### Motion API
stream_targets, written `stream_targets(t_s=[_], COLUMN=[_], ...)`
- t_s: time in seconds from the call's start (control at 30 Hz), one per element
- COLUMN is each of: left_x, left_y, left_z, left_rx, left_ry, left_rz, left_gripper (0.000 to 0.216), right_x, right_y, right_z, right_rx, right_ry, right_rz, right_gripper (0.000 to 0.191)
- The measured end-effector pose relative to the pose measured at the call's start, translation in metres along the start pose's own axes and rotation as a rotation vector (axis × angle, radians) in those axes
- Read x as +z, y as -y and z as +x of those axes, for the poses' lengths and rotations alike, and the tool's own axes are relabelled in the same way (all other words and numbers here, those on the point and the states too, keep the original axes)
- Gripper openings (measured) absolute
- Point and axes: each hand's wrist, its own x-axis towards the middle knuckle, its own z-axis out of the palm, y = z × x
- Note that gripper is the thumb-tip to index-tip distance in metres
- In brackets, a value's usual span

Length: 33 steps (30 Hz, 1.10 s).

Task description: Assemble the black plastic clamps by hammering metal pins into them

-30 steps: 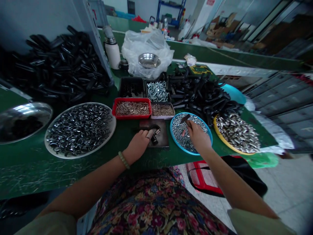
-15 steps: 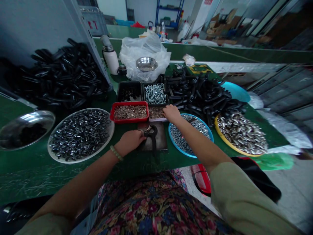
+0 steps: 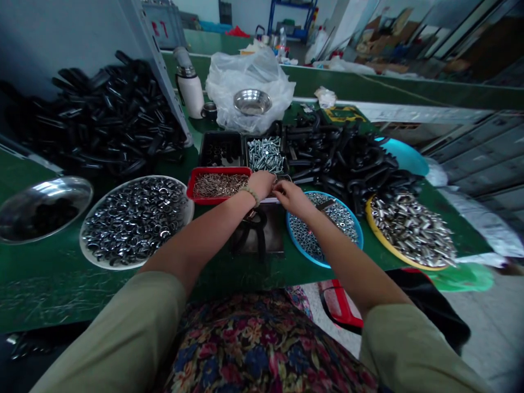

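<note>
My left hand (image 3: pixel 262 183) and my right hand (image 3: pixel 290 195) meet, fingertips together, over a small tray of tiny brown parts that they mostly hide, just right of the red tray (image 3: pixel 207 176) of thin metal pins. Both hands have curled, pinching fingers; what they hold is too small to see. Below them a black clamp-like part (image 3: pixel 256 225) lies on a dark square block (image 3: pixel 268 240). The blue plate (image 3: pixel 301 248) of small nuts is under my right forearm. A black tray of silver screws (image 3: pixel 265 154) sits just beyond the hands.
A white plate of metal rings (image 3: pixel 135 218) and a steel bowl (image 3: pixel 41 204) lie at the left. Piles of black parts (image 3: pixel 98 120) (image 3: pixel 347 158) flank the trays. A yellow plate of metal sleeves (image 3: pixel 409 229), a flask (image 3: pixel 190 87) and a bagged steel bowl (image 3: pixel 251 101) stand further out.
My left hand has left the black clamp on the block and reached forward to the small tray. My right hand went from the blue plate to that tray and stays there.
</note>
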Motion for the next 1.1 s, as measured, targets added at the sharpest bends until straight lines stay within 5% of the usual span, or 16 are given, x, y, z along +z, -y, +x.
stream_targets(t_s=[0.1,0.4,0.53,0.63,0.8,0.93,1.1], left_x=[0.001,-0.02,-0.027,-0.018,0.004,0.017,0.023], left_y=[0.005,0.011,0.023,0.029,0.028,0.022,0.017], left_z=[0.001,-0.005,-0.051,-0.103,-0.161,-0.169,-0.169], left_rx=[-0.013,-0.112,-0.18,-0.229,-0.285,-0.158,-0.117], left_ry=[-0.014,-0.175,-0.268,-0.238,-0.191,-0.306,-0.209], left_rz=[-0.05,-0.376,-1.042,-1.283,-1.038,-0.716,-0.481], left_gripper=[0.029,0.028,0.02,0.01,0.01,0.012,0.018], right_x=[0.012,0.03,0.031,0.033,0.039,0.043,0.047], right_y=[0.018,0.035,0.037,0.036,0.034,0.035,0.04], right_z=[-0.014,-0.012,-0.01,-0.01,-0.01,-0.01,-0.013], right_rx=[-0.051,0.032,0.041,0.004,-0.058,-0.071,-0.082], right_ry=[0.032,0.128,0.112,0.119,0.119,0.125,0.124], right_rz=[0.242,0.242,0.235,0.229,0.148,0.093,0.033], right_gripper=[0.005,0.003,0.002,0.005,0.006,0.006,0.008])
